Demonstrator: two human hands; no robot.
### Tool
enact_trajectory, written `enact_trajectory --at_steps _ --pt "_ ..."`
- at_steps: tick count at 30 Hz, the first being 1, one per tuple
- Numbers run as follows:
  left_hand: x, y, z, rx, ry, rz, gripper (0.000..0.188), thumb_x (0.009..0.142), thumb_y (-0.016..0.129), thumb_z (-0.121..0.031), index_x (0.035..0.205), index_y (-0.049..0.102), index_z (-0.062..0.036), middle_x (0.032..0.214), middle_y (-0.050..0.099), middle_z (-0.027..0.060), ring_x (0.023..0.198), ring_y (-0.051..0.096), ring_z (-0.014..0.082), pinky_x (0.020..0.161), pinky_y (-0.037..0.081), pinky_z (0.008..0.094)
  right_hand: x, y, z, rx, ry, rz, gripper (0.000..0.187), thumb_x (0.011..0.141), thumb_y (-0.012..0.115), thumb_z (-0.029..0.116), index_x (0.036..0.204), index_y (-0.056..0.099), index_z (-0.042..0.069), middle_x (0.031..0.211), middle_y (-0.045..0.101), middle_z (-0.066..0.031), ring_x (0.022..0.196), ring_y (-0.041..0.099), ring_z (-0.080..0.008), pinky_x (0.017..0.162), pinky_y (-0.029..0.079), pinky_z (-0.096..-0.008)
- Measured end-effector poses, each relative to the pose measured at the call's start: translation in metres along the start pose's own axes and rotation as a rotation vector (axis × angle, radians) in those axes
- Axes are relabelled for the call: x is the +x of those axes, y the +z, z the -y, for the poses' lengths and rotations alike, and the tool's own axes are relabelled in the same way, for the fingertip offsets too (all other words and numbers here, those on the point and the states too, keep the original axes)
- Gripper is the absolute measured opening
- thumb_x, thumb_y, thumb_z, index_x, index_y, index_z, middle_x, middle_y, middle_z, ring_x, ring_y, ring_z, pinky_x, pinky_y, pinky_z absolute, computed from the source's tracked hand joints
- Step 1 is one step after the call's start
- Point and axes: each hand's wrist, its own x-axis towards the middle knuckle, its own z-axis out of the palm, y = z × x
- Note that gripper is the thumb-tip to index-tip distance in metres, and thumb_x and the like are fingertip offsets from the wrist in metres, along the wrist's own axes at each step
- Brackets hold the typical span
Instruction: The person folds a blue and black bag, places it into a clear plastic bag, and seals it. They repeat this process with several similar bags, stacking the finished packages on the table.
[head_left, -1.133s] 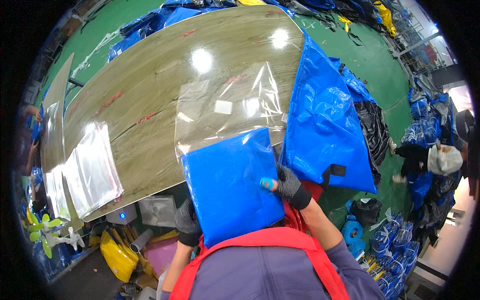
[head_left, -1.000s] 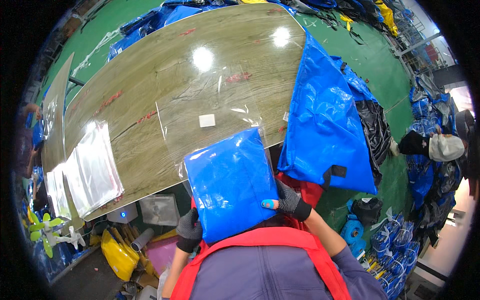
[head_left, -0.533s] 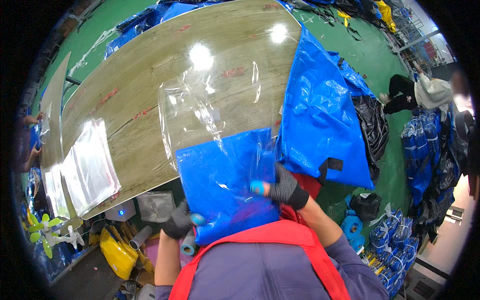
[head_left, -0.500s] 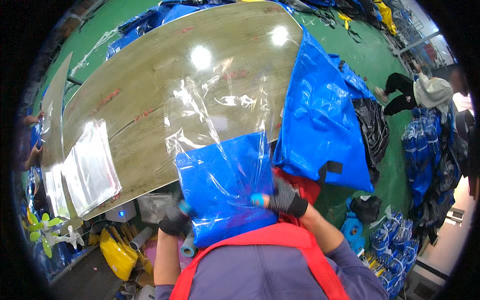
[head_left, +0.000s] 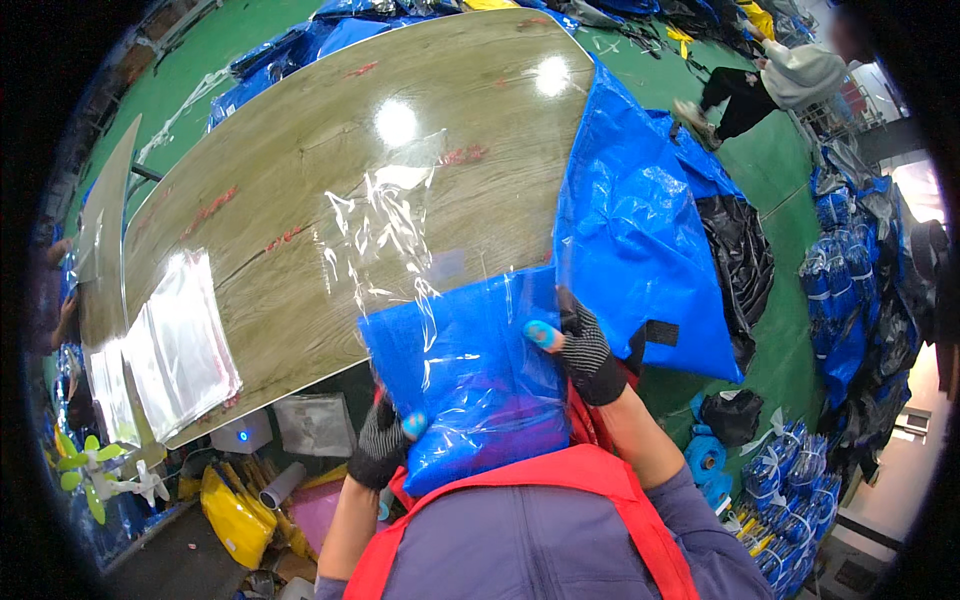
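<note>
Lower centre of the frame, a folded, squarish blue plastic sheet (head_left: 470, 345) sits inside a clear, crinkled plastic bag (head_left: 395, 225), whose see-through upper part glints over the wood-patterned tabletop (head_left: 300, 170). The black-and-grey-gloved right hand (head_left: 590, 352) grips the right edge, thumb on top; the similarly gloved left hand (head_left: 384, 440) clasps the lower left edge.

Brt, w/ glare on tbl (head_left: 300, 180).

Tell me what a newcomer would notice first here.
Probably the bright blue folded sheet under clear plastic, held low in the middle between the left hand and right hand. A larger blue sheet spreads to its right, beside the wood-patterned table. Glossy clear sleeves shine at the table's left.
</note>
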Motion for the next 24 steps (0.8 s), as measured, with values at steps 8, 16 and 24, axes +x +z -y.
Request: enact_trajectory --at_steps 8,16,24 --pt "0.004 -0.036 0.033 -0.242 0.014 0.008 0.049 0.088 0.066 -0.030 0.127 0.052 -0.0036 0.113 0.063 0.0073 0.098 0.061 0.0176 0.088 0.049 0.0337 0.006 0.005 0.006 0.000 0.033 0.112 0.062 0.083 0.072 0.039 0.126 0.053 -0.001 0.117 0.064 -0.0129 0.105 0.061 -0.0220 0.090 0.049 -0.0348" --pt "0.013 -0.029 0.023 -0.241 0.225 -0.230 0.042 0.089 0.065 -0.034 0.116 0.056 -0.0035 0.109 0.063 0.0069 0.092 0.061 0.0156 0.078 0.051 0.0329 0.007 0.011 0.006 0.013 0.047 0.146 0.062 0.082 0.071 0.039 0.124 0.054 -0.003 0.115 0.064 -0.0161 0.106 0.059 -0.0215 0.094 0.048 -0.0361" --pt "0.015 -0.054 0.047 -0.204 0.102 -0.097 0.028 0.092 0.063 -0.029 0.111 0.058 -0.0090 0.099 0.061 0.0027 0.088 0.056 0.0122 0.078 0.047 0.0302 -0.008 0.013 -0.001 0.014 0.114 0.167 0.059 0.085 0.070 0.039 0.124 0.055 -0.003 0.115 0.064 -0.0151 0.107 0.059 -0.0207 0.095 0.045 -0.0350"
